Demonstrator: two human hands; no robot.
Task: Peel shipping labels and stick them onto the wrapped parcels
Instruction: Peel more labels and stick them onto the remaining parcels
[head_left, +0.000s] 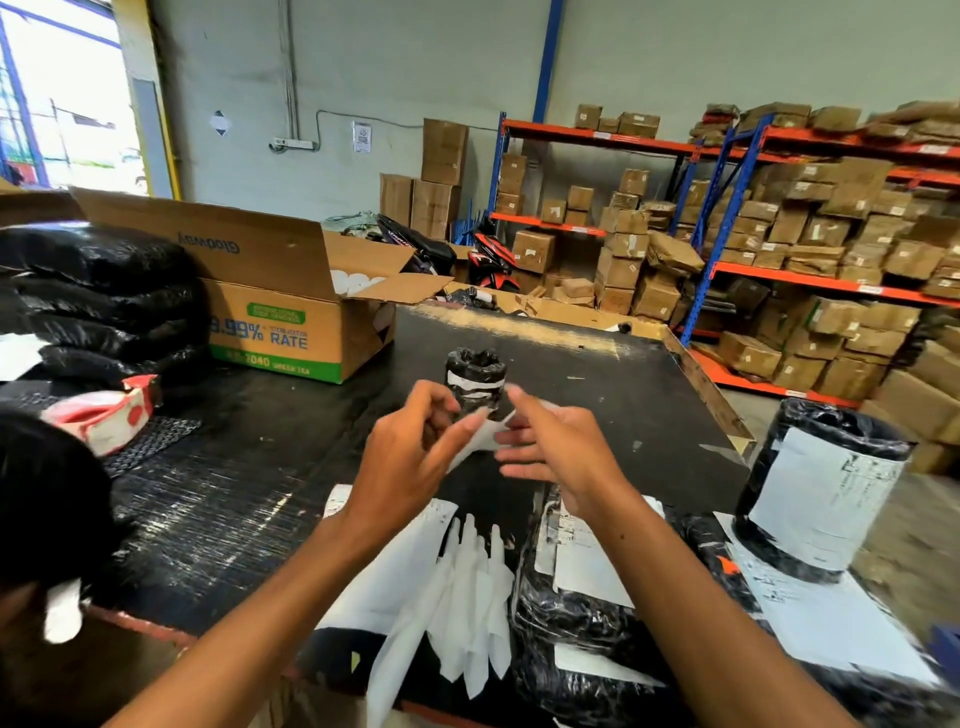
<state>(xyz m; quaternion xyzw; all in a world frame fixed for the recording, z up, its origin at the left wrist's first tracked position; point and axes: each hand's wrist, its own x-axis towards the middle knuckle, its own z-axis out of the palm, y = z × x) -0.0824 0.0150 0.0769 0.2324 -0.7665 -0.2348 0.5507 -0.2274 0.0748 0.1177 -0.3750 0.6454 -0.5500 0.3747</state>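
Both hands, left hand (410, 447) and right hand (550, 447), pinch one white label (485, 434) (probably separating its backing) just before the small wrapped parcel (475, 382).

counts on and around the black table (597, 374)

two hands: left hand (410, 457) and right hand (556, 447), with one white label (480, 434) between them; one small wrapped parcel (475, 379) upright, one large cylindrical parcel (821, 488) with a label, one flat parcel (576, 597) near the front edge; one open cardboard box (291, 322); one stack of black bags (104, 301), its number hard to tell; one heap of peeled backing strips (467, 597).
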